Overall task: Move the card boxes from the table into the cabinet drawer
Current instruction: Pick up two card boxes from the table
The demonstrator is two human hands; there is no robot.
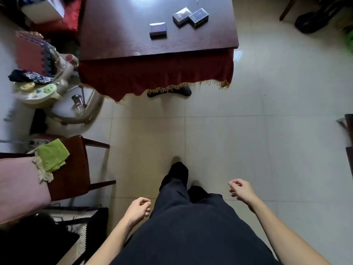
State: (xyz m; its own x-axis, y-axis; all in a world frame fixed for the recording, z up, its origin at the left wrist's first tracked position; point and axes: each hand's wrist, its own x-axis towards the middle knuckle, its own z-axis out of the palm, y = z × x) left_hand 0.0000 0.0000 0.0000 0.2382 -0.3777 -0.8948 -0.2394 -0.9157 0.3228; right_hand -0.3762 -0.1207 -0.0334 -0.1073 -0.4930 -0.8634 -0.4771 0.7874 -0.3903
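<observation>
Three dark card boxes lie on the dark wooden table (118, 37) ahead of me. One card box (158, 29) sits alone toward the middle. Two more, a second card box (181, 16) and a third card box (198, 17), touch each other further right. My left hand (138, 209) hangs low beside my left leg, fingers loosely curled, holding nothing. My right hand (241, 189) hangs to the right of my legs, also loosely curled with nothing in it. Both hands are far from the table. No cabinet drawer is in view.
A red fringed cloth (152, 77) hangs from the table's near edge. A wooden chair (76, 169) with a green cloth (52, 154) stands at left, with a baby walker (45, 87) behind it. Pale tiled floor (248, 140) lies between me and the table.
</observation>
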